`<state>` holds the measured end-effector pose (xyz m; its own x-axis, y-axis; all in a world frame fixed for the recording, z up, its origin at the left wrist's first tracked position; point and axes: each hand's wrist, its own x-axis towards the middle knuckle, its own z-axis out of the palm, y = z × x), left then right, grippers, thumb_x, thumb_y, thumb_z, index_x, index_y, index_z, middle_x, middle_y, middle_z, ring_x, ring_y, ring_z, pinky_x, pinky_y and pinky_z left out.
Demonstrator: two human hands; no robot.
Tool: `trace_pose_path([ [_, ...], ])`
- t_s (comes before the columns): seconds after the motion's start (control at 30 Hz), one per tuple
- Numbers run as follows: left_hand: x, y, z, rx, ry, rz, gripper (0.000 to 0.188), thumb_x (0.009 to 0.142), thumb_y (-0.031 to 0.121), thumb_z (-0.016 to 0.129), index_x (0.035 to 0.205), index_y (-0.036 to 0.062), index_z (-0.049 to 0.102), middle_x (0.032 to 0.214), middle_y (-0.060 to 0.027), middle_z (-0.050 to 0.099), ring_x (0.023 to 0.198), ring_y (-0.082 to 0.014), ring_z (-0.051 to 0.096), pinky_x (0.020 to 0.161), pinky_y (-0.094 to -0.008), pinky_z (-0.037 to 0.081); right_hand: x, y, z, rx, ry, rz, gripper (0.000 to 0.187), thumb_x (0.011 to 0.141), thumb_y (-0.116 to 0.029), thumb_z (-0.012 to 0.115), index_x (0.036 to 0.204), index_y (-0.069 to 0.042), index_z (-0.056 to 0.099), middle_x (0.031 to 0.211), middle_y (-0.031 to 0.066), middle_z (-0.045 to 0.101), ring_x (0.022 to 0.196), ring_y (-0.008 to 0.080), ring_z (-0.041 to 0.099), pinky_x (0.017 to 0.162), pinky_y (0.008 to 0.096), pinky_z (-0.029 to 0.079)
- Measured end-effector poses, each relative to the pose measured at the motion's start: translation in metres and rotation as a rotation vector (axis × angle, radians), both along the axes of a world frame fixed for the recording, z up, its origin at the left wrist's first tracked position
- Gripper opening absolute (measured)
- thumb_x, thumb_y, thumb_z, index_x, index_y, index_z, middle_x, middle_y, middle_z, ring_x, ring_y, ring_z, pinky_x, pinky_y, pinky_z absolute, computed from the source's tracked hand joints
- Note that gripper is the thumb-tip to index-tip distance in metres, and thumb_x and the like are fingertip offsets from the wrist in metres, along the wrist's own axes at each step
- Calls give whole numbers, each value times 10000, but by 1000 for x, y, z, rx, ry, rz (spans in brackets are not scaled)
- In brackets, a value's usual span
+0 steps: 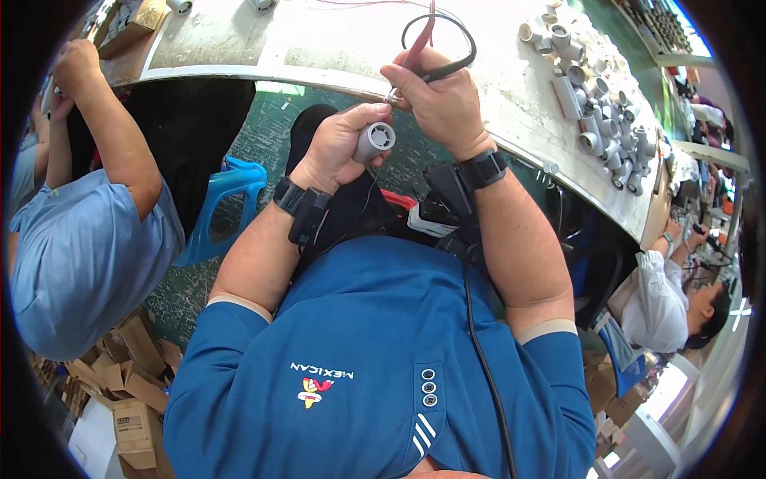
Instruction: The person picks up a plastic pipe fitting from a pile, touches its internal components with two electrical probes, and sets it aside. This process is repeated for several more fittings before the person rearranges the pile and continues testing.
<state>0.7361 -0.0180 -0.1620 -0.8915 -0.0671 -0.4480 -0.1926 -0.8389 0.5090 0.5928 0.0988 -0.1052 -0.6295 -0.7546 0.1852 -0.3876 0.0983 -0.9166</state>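
My left hand (339,148) is wrapped round a grey plastic cylinder (373,142), its slotted open end facing up. The left thumb and forefinger meet near a small shiny piece, too small to name. Closed on a red-handled hand tool (416,52), my right hand (444,100) is just right of the left one. A black loop (469,52) curves round beside the red handle; whether it belongs to the tool I cannot tell. The tool's tip comes down close to the left fingertips. Both hands are at the near edge of the white worktable (335,48).
Many grey and white plastic fittings (606,120) are heaped on the table's right side. A cardboard box (132,28) stands at the far left. Co-workers sit on either side, one in light blue (96,247) near a blue stool (227,199). Cartons (132,431) pile up behind.
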Motion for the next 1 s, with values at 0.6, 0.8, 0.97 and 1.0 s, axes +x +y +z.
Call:
trace_pose_path([
  [0.6,-2,2,-2,-111,-35,46,242,991,298,732,1032,60,713,827,-37,688,613,-165,672,462,-291,492,12,-5,0,25,2,-149,214,987,-230,770,1029,-27,719,731,13,694,616,72,632,556,236,485],
  [0.8,-1,2,-4,-134,-37,36,243,1002,300,714,1018,58,709,830,-48,691,617,-163,667,473,-290,498,14,-4,1,24,7,-162,239,985,-250,775,1026,-20,721,739,22,704,627,83,646,565,246,495],
  [0.97,1,3,-2,-143,-50,41,230,985,296,741,1015,69,717,838,-27,692,620,-139,670,466,-283,496,21,-3,9,30,110,-197,254,971,-299,776,987,-52,722,717,45,707,634,159,672,592,306,510],
  [1.0,1,3,-1,-143,-48,40,230,985,296,741,1015,69,717,838,-27,692,620,-139,670,466,-283,496,21,-3,10,28,148,-213,258,966,-319,775,970,-67,719,702,49,702,627,189,678,597,328,512],
])
